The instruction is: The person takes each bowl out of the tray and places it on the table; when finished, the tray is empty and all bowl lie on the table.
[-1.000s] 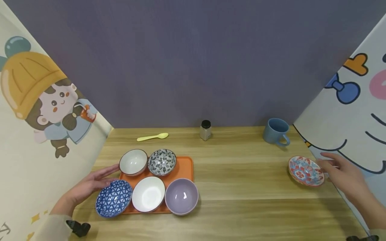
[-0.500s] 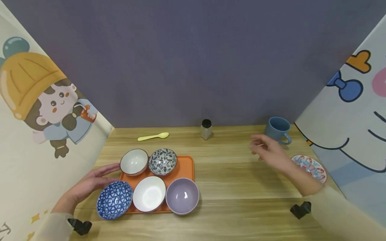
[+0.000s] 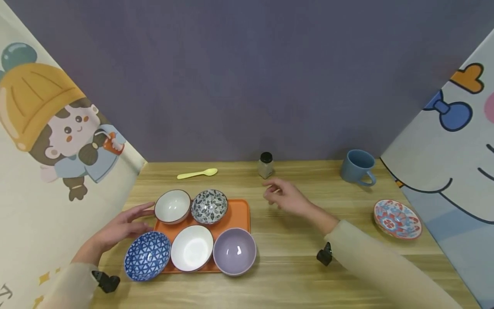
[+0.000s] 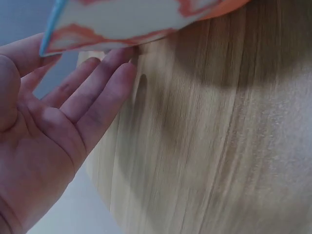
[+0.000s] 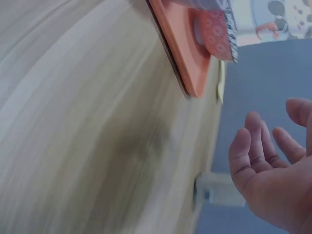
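My left hand point(image 3: 119, 229) is at the tray's left side, fingers loosely spread, between a white bowl with a dark rim point(image 3: 172, 207) and a blue-patterned bowl point(image 3: 148, 256). In the left wrist view its fingers point(image 4: 105, 102) extend beneath the edge of a blue-rimmed bowl point(image 4: 131, 22) with red marks on its outside. Over the table's middle, my right hand point(image 3: 287, 198) hangs loosely curled and holds nothing. It is nearest a small black-lidded jar point(image 3: 265, 165), which appears blurred beyond the fingers in the right wrist view.
An orange tray point(image 3: 240, 214) bears a black-and-white floral bowl point(image 3: 209, 207), a white bowl point(image 3: 192, 249) and a purple bowl point(image 3: 234, 252). A yellow spoon point(image 3: 197, 174) lies behind it. To the right are a blue mug point(image 3: 356, 166) and a red-and-blue patterned dish point(image 3: 397, 219).
My right hand has let go of the red-and-blue patterned dish and travelled left across the table, past the mug, to near the jar. My left hand has barely moved.
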`<state>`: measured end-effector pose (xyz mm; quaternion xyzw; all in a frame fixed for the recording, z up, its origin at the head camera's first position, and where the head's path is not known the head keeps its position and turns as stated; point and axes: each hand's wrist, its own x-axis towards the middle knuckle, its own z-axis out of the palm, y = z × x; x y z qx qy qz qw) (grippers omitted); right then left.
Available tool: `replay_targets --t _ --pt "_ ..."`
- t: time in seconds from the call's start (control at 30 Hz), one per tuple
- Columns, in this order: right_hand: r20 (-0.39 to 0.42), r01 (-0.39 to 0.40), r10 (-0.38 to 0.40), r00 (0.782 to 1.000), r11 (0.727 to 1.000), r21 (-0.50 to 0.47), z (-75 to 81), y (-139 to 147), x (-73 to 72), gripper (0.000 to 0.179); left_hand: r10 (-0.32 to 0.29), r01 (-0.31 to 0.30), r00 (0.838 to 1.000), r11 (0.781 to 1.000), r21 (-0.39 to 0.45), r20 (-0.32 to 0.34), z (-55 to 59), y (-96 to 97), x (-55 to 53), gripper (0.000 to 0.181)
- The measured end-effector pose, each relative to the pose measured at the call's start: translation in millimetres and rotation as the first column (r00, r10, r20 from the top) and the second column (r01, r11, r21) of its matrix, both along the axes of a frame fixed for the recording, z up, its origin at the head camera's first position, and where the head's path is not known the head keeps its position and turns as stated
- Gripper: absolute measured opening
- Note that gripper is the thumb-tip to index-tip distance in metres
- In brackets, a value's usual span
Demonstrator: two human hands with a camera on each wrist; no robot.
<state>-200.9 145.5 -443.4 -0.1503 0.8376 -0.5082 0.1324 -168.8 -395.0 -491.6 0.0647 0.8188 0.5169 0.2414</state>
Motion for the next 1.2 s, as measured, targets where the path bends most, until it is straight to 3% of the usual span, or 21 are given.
replay_targets --t 0.2,0.53,0.73,0.83,1.2 --pt "0.068 -0.054 0.056 0.996 0.998 -0.038 -15.6 -39 -10.8 0.044 -0.017 0.018 1.000 1.000 -0.019 0.024 5.2 1.7 -6.5 0.074" --pt "0.068 -0.089 0.085 0.994 0.995 0.050 -31.6 -80 -18.3 0.044 -0.070 0.069 0.997 0.998 0.008 0.028 10.5 3.7 -3.4 0.074" --pt "0.174 -0.110 0.109 0.979 0.994 -0.006 -37.5 -92 -16.5 0.052 -0.108 0.107 0.993 0.994 0.032 0.039 11.3 2.6 -2.3 0.069" --pt "0.185 -0.106 0.103 0.977 0.994 0.009 -39.1 -94 -15.3 0.052 -0.113 0.112 0.992 0.993 0.027 0.060 12.6 3.6 -2.1 0.067" --pt "0.283 -0.090 0.101 0.954 0.995 -0.050 -43.9 -96 -11.0 0.053 -0.137 0.141 0.989 0.988 -0.058 0.061 18.4 12.6 -2.5 0.068"
